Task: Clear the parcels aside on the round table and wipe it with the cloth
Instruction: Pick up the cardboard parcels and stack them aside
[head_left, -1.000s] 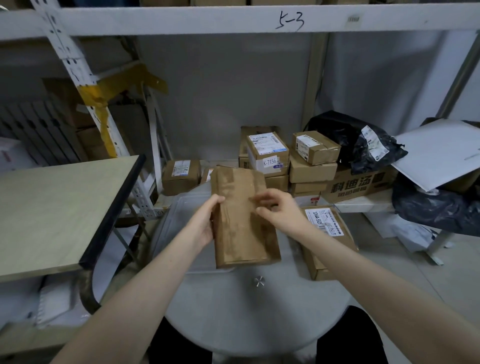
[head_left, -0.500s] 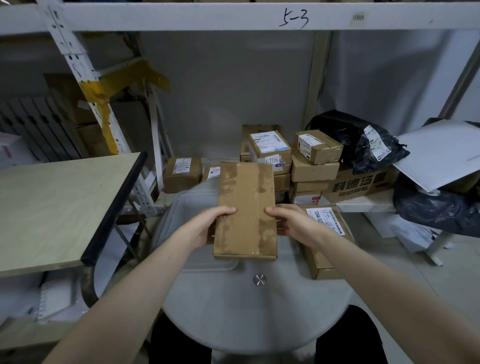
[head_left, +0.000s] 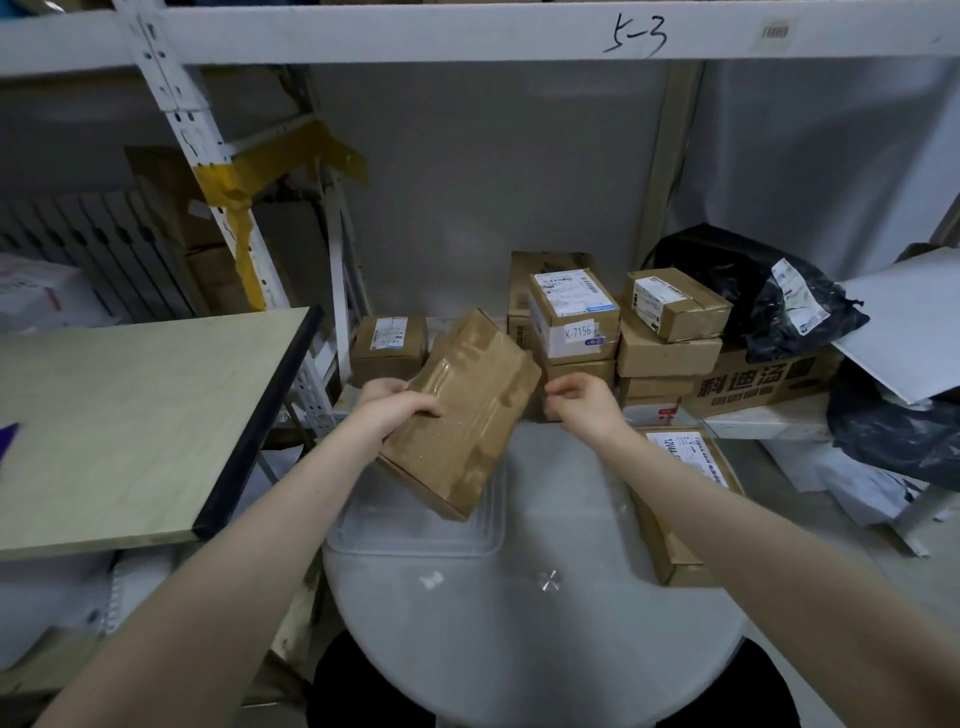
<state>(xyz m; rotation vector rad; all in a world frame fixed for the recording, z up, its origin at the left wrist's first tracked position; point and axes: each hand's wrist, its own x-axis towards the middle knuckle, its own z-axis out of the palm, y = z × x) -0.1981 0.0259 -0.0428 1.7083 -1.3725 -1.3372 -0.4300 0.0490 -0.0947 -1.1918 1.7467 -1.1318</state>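
Note:
A long brown taped parcel (head_left: 467, 410) hangs tilted above the far side of the round grey table (head_left: 519, 634). My left hand (head_left: 397, 410) grips its left edge. Just off its right corner, my right hand (head_left: 582, 402) has loosely curled fingers that hold nothing. A clear plastic lid or tray (head_left: 415, 525) lies on the table under the parcel. A second parcel with a white label (head_left: 685, 499) rests at the table's right edge, partly hidden by my right forearm. No cloth is in view.
A pale wooden tabletop with a black edge (head_left: 135, 426) stands to the left. Stacked cardboard boxes (head_left: 576, 322) and black plastic bags (head_left: 769, 291) crowd the floor behind the table. A white shelf beam (head_left: 467, 36) runs overhead.
The parcel has risen and tilted, its far end swinging right. My right hand has let go of it; my left hand alone holds it now.

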